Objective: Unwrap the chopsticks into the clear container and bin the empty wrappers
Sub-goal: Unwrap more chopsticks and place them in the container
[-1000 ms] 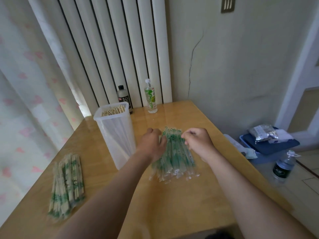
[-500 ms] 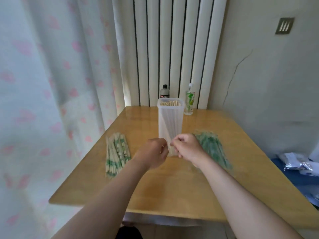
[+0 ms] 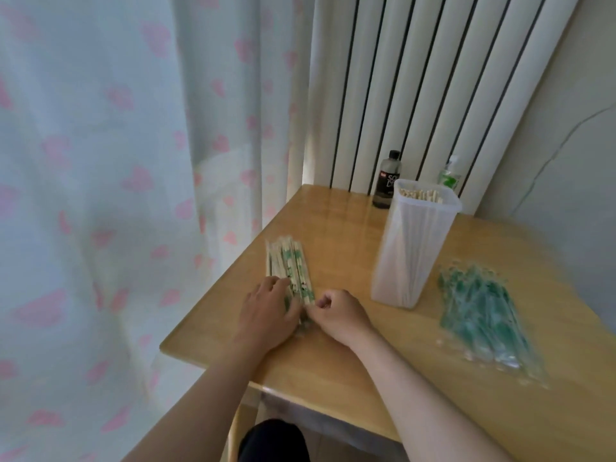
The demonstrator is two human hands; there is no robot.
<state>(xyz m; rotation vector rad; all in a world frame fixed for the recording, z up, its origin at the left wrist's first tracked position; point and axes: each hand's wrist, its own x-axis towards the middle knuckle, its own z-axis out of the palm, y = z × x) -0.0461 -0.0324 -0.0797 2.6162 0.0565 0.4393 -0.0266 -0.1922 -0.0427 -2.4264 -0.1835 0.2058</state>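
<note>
Wrapped chopsticks (image 3: 289, 271) in green-printed sleeves lay piled by the table's (image 3: 333, 361) left edge. Your left hand (image 3: 270, 311) rested loose-fingered on their near end. Your right hand (image 3: 336, 311) curled just beside it, grip unclear. Clear container (image 3: 413, 248) stood to the right, empty wrappers (image 3: 483, 315) beyond, dark bottle (image 3: 388, 180) behind.

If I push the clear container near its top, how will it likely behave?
The container is tall and narrow, so it would probably tip rather than slide. The chopsticks filling it likely make it fairly heavy.
</note>
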